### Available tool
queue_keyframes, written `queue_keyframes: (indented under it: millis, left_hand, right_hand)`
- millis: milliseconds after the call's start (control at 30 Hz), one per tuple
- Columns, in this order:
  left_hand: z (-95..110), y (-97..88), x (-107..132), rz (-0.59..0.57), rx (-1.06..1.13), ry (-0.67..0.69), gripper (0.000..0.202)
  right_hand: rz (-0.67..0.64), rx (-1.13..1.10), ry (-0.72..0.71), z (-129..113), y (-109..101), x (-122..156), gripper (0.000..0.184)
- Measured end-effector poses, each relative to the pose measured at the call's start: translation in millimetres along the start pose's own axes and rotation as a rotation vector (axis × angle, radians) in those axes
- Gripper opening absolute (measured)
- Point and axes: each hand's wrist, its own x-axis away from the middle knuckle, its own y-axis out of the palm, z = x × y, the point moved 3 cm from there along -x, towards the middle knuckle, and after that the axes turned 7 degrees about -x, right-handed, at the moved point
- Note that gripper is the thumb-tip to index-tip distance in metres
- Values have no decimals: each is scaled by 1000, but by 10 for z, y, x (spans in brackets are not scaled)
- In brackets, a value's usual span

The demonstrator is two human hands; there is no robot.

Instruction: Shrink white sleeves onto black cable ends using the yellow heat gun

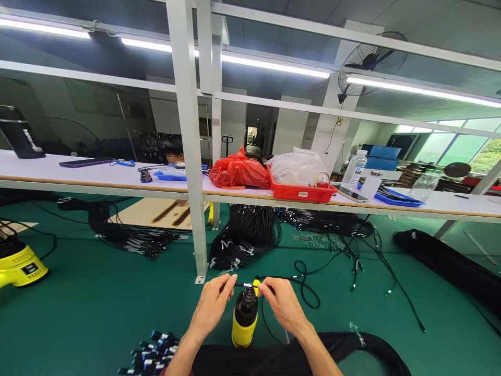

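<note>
A thin black cable [239, 284] with a short white band on it is stretched between my two hands. My left hand [213, 303] pinches it on one side, and my right hand [282, 302] pinches it on the other. Just below the white band is the dark stepped nozzle of a yellow and black heat gun [245, 330], standing upright on the green bench. Whether the cable touches the nozzle, I cannot tell. Under my forearms lies a thick bundle of black cables [230, 360], with blue and white connector ends [152, 352] at its left.
Another yellow heat gun [25, 266] stands far left. More cable bundles [250, 230] lie behind my hands and at right [450, 261]. A white post [191, 156] supports a shelf [235, 194] carrying a red bag [240, 169], a red tray [303, 193], bottles and phones.
</note>
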Motion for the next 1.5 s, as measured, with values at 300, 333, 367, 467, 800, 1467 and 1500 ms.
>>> queue_keyframes:
  millis: [300, 333, 367, 467, 800, 1467, 1500]
  left_hand:
    - [59, -35, 48, -32, 92, 73, 31]
    - [62, -34, 47, -33, 87, 65, 32]
    - [64, -32, 44, -35, 76, 56, 34]
    - [72, -18, 22, -38, 29, 39, 43]
    - [24, -12, 6, 8, 20, 0, 56]
    - [43, 26, 57, 31, 81, 97, 33]
    - [49, 28, 55, 33, 78, 99, 32]
  right_hand:
    - [59, -101, -42, 55, 14, 3, 19]
    - [59, -105, -38, 55, 9, 6, 20]
    - [60, -104, -33, 52, 1, 9, 22]
    - [48, -82, -14, 25, -30, 14, 30]
    - [-24, -12, -10, -16, -20, 26, 35]
    - [67, -107, 5, 74, -7, 30, 23]
    - [69, -95, 2, 73, -11, 32, 24]
